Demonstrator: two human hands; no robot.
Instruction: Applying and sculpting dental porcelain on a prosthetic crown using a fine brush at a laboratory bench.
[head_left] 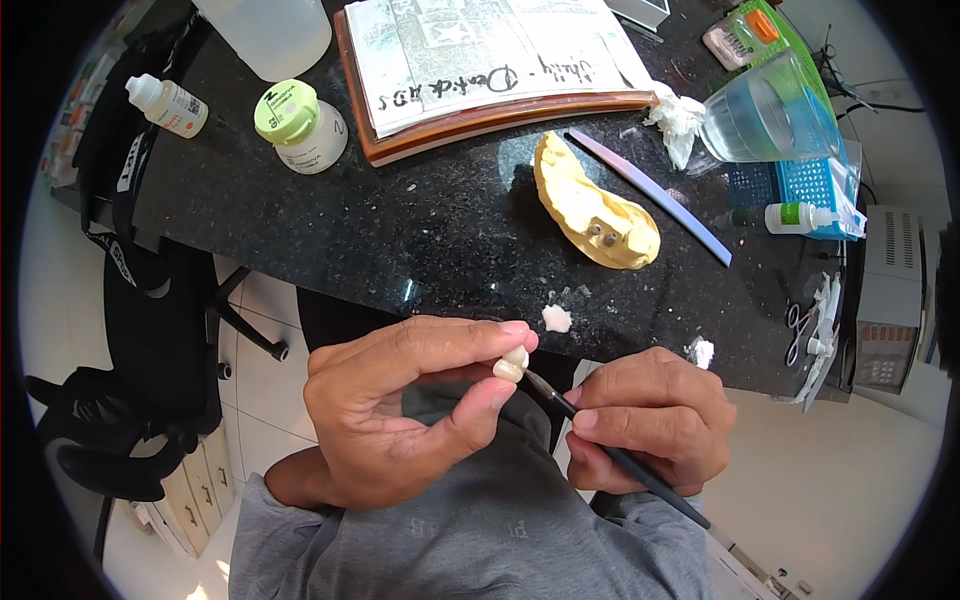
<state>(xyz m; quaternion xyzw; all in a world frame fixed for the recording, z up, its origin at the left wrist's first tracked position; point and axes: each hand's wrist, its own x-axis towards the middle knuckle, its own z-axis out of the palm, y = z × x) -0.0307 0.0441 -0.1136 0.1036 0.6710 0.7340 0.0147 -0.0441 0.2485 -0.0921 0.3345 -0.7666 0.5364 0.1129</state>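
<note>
My left hand [405, 405] pinches a small cream-white tooth crown [513, 363] between thumb and fingertips, just below the black counter's front edge. My right hand [655, 420] grips a thin dark-handled brush [600, 440], whose fine tip touches the crown's lower side. On the counter behind lies a yellow dental plaster model [590, 205] with two metal pins near its right end. A small white lump [556, 318] rests at the counter edge above the crown.
The black granite counter [400, 220] holds a green-lidded white jar [298, 126], a dropper bottle [168, 104], a wood-framed mixing tray [480, 60], a lilac file [655, 195], a clear cup [765, 110], a blue basket [800, 185] and scissors [798, 330]. Black chair [150, 380] at left.
</note>
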